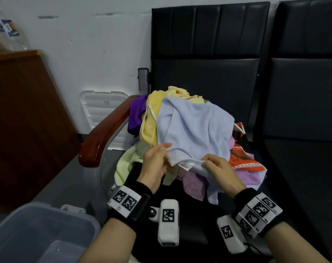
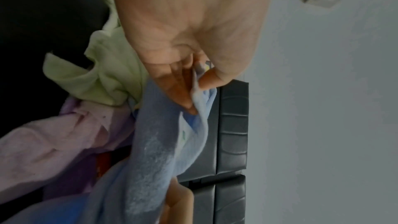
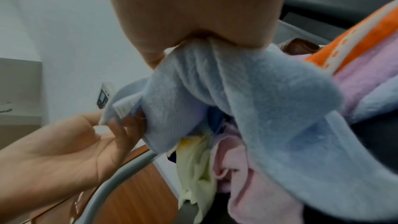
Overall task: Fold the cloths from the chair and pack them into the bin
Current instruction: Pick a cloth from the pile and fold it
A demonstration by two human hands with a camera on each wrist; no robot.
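The head view looks forward and down from above onto the chair (image 1: pixel 208 73) and both wrists. Each wrist view sits very close under its palm, facing along the fingers (image 2: pixel 183 89); all three share the blue cloth (image 1: pixel 193 126)

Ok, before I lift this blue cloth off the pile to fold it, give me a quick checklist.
1. Left hand pinches the blue cloth edge: ok.
2. Right hand grips the same edge: ok.
3. Blue cloth lies on top of the pile: ok.
4. Its far end free of the yellow cloth: cannot tell.
5. Bin open, near the left arm: ok.
6. Cloth spread flat: not ok, bunched.
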